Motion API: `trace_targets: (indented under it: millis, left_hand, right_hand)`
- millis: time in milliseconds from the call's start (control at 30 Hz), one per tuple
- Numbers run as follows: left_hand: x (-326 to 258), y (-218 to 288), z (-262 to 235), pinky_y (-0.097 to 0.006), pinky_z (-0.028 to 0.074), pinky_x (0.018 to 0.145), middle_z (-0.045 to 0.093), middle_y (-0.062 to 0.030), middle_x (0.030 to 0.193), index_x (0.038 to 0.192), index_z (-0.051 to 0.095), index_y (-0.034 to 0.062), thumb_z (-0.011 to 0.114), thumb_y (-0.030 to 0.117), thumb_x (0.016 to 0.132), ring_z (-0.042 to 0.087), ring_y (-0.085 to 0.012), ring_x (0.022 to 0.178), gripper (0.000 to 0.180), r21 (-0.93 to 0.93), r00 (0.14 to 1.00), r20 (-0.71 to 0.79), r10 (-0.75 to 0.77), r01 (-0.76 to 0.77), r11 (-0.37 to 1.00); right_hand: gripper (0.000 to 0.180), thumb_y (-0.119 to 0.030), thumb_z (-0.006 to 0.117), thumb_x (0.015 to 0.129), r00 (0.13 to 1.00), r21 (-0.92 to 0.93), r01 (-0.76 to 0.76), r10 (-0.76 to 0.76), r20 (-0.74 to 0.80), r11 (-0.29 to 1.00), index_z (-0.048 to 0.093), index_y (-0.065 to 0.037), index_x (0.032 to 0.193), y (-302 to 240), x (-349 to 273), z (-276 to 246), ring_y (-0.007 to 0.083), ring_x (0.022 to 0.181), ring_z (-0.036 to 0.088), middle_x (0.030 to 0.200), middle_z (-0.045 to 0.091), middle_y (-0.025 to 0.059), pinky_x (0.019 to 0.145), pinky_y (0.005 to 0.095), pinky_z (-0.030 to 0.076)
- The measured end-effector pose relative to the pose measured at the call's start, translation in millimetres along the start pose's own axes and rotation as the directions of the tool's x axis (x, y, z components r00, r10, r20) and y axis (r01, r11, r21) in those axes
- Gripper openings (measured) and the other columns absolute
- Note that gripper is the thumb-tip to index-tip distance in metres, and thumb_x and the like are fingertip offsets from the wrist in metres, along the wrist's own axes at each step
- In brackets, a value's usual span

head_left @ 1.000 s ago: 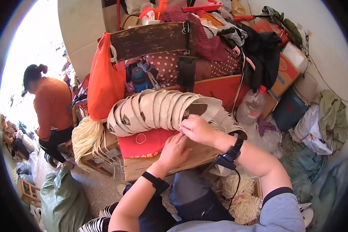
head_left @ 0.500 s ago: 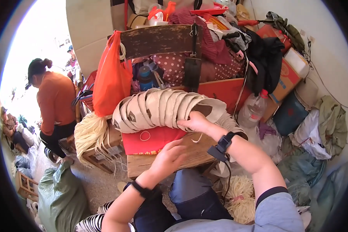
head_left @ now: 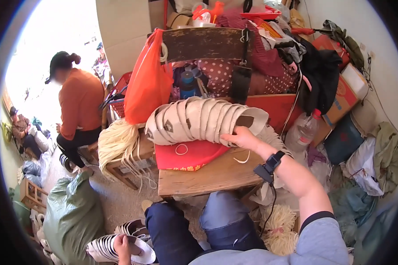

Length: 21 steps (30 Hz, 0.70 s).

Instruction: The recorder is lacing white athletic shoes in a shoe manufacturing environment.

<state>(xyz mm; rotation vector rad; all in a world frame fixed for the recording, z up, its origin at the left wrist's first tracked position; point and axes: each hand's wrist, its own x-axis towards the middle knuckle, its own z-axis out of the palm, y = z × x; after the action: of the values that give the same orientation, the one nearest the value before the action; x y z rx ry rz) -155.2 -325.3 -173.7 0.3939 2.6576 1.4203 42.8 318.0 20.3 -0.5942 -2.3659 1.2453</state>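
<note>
A nested stack of beige curved pieces (head_left: 190,121), resembling fabric shoe uppers, lies sideways across a red cloth (head_left: 188,154) on a wooden bench (head_left: 216,172). My right hand (head_left: 243,138) is closed on the rim at the stack's open right end. Down at the lower left, my left hand (head_left: 123,248) pinches the edge of another nested stack of pale curved pieces (head_left: 104,248) with dark inner sides. How many pieces it grips cannot be made out. A thin pale ring (head_left: 181,149) rests on the red cloth.
Bundles of pale strands lie left of the bench (head_left: 117,143) and by my right knee (head_left: 278,229). An orange-red bag (head_left: 148,84) hangs from a chair back (head_left: 203,44). A green sack (head_left: 73,216) stands at left; beyond it sits a person in orange (head_left: 82,101).
My left hand has moved from beside the bench stack down to the stack at the lower left. My right hand stays on the bench stack's rim. The view has shifted left.
</note>
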Motion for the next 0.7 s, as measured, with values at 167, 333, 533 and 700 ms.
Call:
trace_targets:
  millis: [167,333,533,700]
  left_hand:
    - [-69,-10,-30,-0.047,0.045,0.096,0.065,-0.0221,0.113,0.116,0.064,-0.0021,0.068,0.017,0.085,0.059,-0.0380,0.109,0.037,0.357,0.991,-0.100,-0.091,0.121,0.926]
    - [-110,-1,-18,-0.056,0.040,0.099,0.043,-0.0234,0.142,0.133,0.054,0.0075,0.072,0.032,0.082,0.046,-0.0439,0.124,0.060,0.701,0.937,-0.347,0.040,0.230,0.675]
    - [-102,-102,-16,-0.049,0.039,0.097,0.049,-0.0296,0.124,0.118,0.054,-0.0075,0.075,0.024,0.077,0.046,-0.0441,0.116,0.055,0.311,0.892,-0.378,-0.247,0.373,0.874]
    - [-87,-97,-13,-0.052,0.047,0.074,0.067,-0.0263,0.090,0.092,0.064,-0.0034,0.054,0.042,0.096,0.063,-0.0427,0.085,0.046,0.221,0.901,-0.290,-0.323,0.391,0.893]
  right_hand:
    - [0.040,-0.028,0.073,0.085,0.986,0.025,-0.128,0.124,0.113,0.992,0.068,-0.001,0.114,-11,-16,-11,0.0161,0.087,0.064,0.099,0.072,0.0056,0.081,0.0335,0.051]
    - [0.047,-0.025,0.071,0.086,0.991,-0.277,-0.049,0.081,0.104,0.960,0.059,0.000,0.123,-30,-41,-7,0.0197,0.086,0.065,0.098,0.070,0.0138,0.078,0.0355,0.052]
    - [0.046,-0.022,0.071,0.086,0.994,-0.415,-0.068,0.097,0.049,0.907,0.057,0.000,0.124,-48,-69,-1,0.0231,0.080,0.065,0.090,0.067,0.0171,0.072,0.0364,0.052]
    - [0.044,-0.020,0.069,0.090,0.974,-0.283,-0.189,0.217,0.071,0.940,0.057,0.003,0.126,-44,-75,-7,0.0090,0.076,0.057,0.087,0.064,0.0021,0.066,0.0288,0.049]
